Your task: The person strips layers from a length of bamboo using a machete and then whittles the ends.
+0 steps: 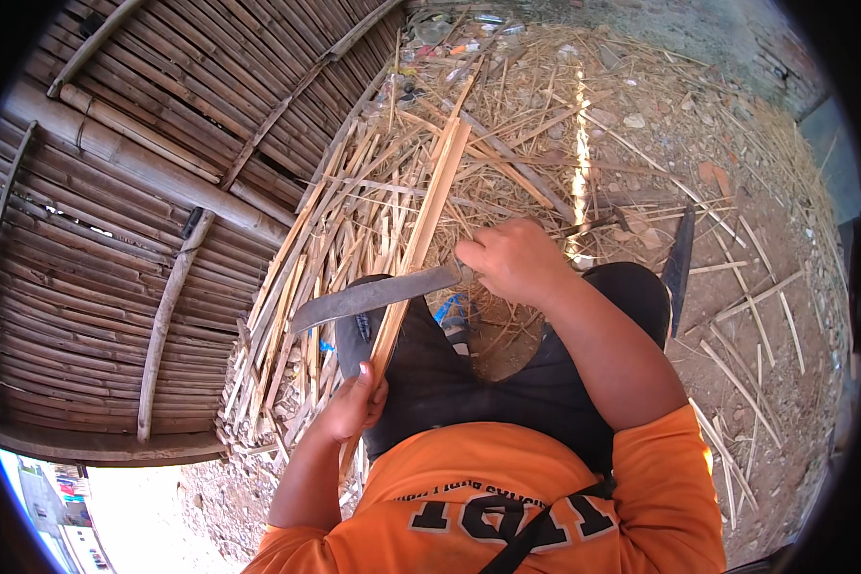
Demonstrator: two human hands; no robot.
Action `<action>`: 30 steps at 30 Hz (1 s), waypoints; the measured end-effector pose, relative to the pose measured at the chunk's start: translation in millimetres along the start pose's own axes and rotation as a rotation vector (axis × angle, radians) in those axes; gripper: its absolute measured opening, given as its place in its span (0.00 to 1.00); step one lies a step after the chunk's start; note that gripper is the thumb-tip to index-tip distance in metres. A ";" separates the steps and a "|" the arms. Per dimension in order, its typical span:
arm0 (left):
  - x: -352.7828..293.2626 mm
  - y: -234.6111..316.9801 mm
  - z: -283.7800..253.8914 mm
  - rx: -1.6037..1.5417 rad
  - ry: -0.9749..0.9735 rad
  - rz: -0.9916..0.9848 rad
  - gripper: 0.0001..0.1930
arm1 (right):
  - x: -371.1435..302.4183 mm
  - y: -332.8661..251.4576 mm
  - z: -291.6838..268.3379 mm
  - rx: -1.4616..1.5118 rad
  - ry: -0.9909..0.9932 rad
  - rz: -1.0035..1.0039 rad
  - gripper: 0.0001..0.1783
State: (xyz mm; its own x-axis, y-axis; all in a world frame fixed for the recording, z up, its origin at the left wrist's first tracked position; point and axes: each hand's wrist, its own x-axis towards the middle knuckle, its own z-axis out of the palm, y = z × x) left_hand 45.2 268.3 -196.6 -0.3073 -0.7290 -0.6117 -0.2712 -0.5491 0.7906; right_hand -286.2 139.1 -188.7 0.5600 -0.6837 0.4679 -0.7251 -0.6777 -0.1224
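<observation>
My left hand [352, 406] is closed around the lower end of a long, pale split bamboo strip [434, 203], which slants up and away over my left thigh. My right hand [515, 260] is wrapped round the handle of a machete; its fingers hide most of that handle. Broad and slightly curved, the machete's grey blade [373, 299] points left and lies across the bamboo strip, above my thigh. Whether its edge bites into the strip cannot be made out.
A wall of bamboo slats [115, 230] rises on the left. Beside it lies a heap of split bamboo strips [297, 316]. A long dark flat piece [679, 270] rests by my right knee. Loose strips [741, 392] and straw cover the dirt ground.
</observation>
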 end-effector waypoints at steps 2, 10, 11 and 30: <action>-6.1 2.2 -0.4 -0.011 0.015 -0.022 0.36 | -3.1 17.6 -5.4 0.063 0.043 0.148 0.19; -15.6 -10.3 -7.0 -0.096 -0.023 -0.072 0.36 | -7.1 27.6 -7.2 0.130 0.092 0.309 0.19; -15.6 -11.2 -7.2 -0.095 -0.026 -0.064 0.36 | -5.6 20.0 -6.3 0.118 0.062 0.240 0.18; -29.7 -40.6 -27.9 0.438 0.268 0.186 0.35 | -8.7 28.1 -24.1 0.082 0.071 0.249 0.20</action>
State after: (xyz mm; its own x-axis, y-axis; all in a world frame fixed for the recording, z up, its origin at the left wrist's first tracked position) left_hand 90.8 300.9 -209.8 -0.1585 -0.9076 -0.3888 -0.6068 -0.2211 0.7635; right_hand -321.0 132.5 -175.1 0.3371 -0.8132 0.4744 -0.8002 -0.5129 -0.3107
